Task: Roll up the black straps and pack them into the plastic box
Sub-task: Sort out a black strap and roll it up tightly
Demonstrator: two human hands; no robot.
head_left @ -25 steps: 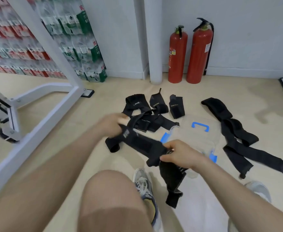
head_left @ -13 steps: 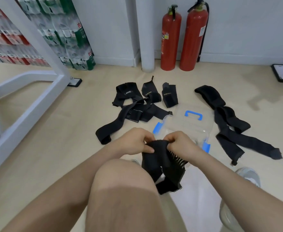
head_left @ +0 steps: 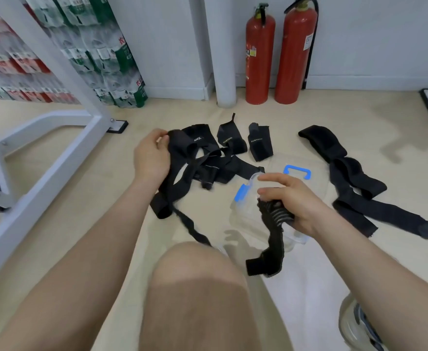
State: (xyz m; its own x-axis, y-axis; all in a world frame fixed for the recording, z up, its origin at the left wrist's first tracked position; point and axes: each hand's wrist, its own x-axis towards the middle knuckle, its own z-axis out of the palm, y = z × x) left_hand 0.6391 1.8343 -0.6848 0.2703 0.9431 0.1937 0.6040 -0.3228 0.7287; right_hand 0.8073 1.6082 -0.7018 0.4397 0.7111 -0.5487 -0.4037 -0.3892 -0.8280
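I am only beginning the roll. My left hand (head_left: 152, 158) grips one end of a limp black strap (head_left: 180, 173), left of the plastic box (head_left: 240, 195). My right hand (head_left: 291, 198) is closed around a white-ribbed piece (head_left: 274, 231) above the box, maybe the same strap. Next, I think, I must pull it flat and wind it tightly. The box is clear and hard, with blue clips.
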